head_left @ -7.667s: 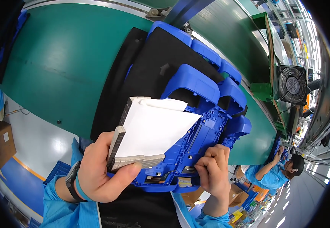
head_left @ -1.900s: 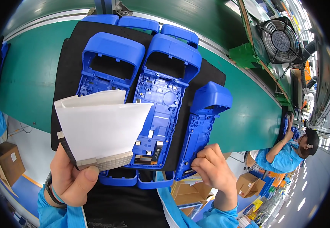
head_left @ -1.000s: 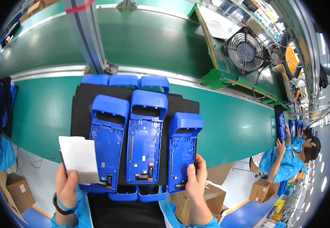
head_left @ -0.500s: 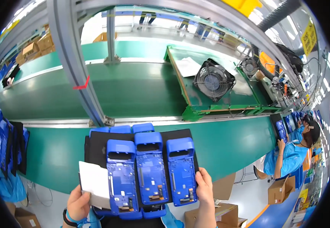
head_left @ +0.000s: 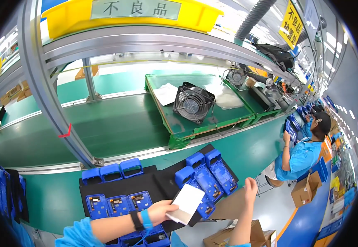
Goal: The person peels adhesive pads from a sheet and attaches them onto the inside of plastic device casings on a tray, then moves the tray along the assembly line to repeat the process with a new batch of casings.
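My left hand [head_left: 161, 212] reaches across to the right, its fingers closed on a white rectangular sheet [head_left: 190, 200] with a greyish lower end. The sheet hangs over part of a black pad [head_left: 165, 180] on the right, hiding some of it. Several blue device housings [head_left: 208, 184] with bare circuit boards lie on that pad. My right hand [head_left: 251, 188] is raised beyond the pad's right edge, fingers drawn together, with nothing visible in them. Left of it, another black pad [head_left: 118, 185] carries more blue housings [head_left: 117, 204], partly covered by my left forearm.
A green bench [head_left: 43, 189] runs across. Behind it, a black fan [head_left: 193, 103] sits on a green-edged platform [head_left: 228, 117]. A metal post [head_left: 57, 94] and yellow bin [head_left: 133, 20] stand above. A co-worker [head_left: 300, 158] works at right; cardboard boxes [head_left: 306, 189] are on the floor.
The pad with blue housings that both hands held in front now lies on the bench at right. My right hand has let go. The left hand moved right with the white sheet; the view turned right.
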Demonstrator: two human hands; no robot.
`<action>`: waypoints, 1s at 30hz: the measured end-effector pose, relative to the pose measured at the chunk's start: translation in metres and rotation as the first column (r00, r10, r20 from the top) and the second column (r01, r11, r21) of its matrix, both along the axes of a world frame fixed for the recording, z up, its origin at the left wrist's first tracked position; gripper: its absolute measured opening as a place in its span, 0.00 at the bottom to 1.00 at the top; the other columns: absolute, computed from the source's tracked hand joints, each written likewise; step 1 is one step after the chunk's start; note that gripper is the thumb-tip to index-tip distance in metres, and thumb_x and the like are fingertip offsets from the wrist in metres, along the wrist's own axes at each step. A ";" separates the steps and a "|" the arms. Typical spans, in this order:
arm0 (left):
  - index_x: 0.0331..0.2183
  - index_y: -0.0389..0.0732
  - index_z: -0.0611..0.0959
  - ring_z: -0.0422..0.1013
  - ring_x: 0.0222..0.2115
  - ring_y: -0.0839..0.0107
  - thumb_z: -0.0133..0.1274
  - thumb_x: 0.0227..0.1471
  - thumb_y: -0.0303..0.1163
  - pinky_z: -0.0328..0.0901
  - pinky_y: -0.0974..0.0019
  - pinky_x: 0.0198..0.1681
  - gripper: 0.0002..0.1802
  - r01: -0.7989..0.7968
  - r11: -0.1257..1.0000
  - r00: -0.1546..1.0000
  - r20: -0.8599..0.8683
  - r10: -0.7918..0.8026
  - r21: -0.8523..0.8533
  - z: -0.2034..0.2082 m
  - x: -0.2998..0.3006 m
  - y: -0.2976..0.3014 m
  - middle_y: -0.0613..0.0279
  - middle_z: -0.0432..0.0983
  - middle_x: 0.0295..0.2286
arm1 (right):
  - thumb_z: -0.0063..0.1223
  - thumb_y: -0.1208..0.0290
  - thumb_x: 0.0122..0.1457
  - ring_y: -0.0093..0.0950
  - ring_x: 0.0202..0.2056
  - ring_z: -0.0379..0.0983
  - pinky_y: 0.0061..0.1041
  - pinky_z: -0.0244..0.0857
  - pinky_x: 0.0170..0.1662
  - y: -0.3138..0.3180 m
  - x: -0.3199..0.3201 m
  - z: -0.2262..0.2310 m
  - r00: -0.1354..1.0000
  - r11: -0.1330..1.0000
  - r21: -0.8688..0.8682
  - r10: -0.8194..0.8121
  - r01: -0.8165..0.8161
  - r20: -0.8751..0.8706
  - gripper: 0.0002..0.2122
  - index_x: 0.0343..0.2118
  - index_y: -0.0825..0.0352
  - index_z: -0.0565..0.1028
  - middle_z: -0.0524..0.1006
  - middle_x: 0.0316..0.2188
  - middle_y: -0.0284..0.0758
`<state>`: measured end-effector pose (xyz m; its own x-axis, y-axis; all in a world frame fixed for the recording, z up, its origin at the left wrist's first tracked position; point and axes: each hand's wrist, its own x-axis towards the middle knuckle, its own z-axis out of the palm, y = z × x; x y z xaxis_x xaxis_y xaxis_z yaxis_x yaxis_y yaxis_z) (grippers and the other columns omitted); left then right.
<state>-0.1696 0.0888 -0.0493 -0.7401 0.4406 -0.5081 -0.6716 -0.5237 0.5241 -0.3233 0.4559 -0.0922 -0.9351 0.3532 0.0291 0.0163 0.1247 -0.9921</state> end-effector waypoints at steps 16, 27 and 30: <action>0.55 0.34 0.68 0.73 0.44 0.72 0.48 0.62 0.35 0.69 0.68 0.42 0.23 -0.004 0.946 0.920 -0.373 -0.124 -0.324 0.065 0.011 -0.040 0.57 0.75 0.46 | 0.61 0.74 0.43 0.36 0.39 0.69 0.40 0.59 0.43 -0.043 0.073 -0.021 0.831 0.291 0.929 0.439 0.226 -0.340 0.08 0.29 0.60 0.76 0.76 0.34 0.32; 0.56 0.35 0.64 0.75 0.31 0.73 0.48 0.61 0.29 0.67 0.74 0.33 0.23 -0.398 0.832 0.889 -0.386 0.246 -0.387 0.062 0.121 -0.112 0.56 0.74 0.43 | 0.53 0.81 0.55 0.28 0.31 0.71 0.25 0.67 0.33 -0.058 0.014 0.048 0.908 0.784 0.603 0.134 0.148 -0.398 0.05 0.35 0.73 0.75 0.74 0.32 0.38; 0.56 0.34 0.64 0.75 0.31 0.72 0.48 0.61 0.28 0.69 0.71 0.36 0.24 -0.494 0.816 0.839 -0.408 0.359 -0.300 0.052 0.132 -0.098 0.57 0.74 0.43 | 0.57 0.80 0.51 0.30 0.29 0.73 0.22 0.66 0.28 -0.190 0.075 0.093 0.705 0.683 0.676 0.622 -0.278 -0.340 0.04 0.31 0.69 0.76 0.76 0.29 0.38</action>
